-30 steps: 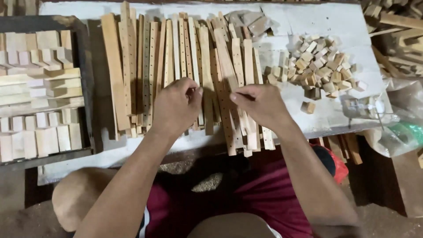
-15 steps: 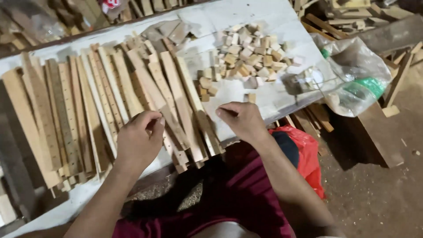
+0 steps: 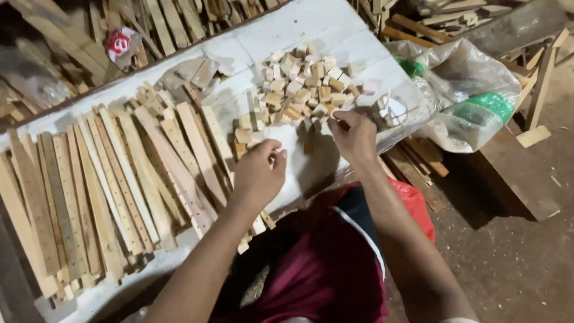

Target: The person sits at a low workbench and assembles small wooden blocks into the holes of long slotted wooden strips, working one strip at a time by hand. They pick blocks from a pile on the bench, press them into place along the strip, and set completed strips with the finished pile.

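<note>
A heap of small wooden blocks (image 3: pixel 302 90) lay on the white tabletop (image 3: pixel 335 30), toward its right end. The right hand (image 3: pixel 354 136) rested at the heap's near edge, fingers curled together; whether they pinched a block could not be told. The left hand (image 3: pixel 258 174) sat near it on the tabletop, fingers bent inward beside a few stray blocks. Long wooden slats (image 3: pixel 119 173) lay in a row to the left, some under that hand's wrist. A clear plastic bag (image 3: pixel 472 90) slumped past the tabletop's right end.
</note>
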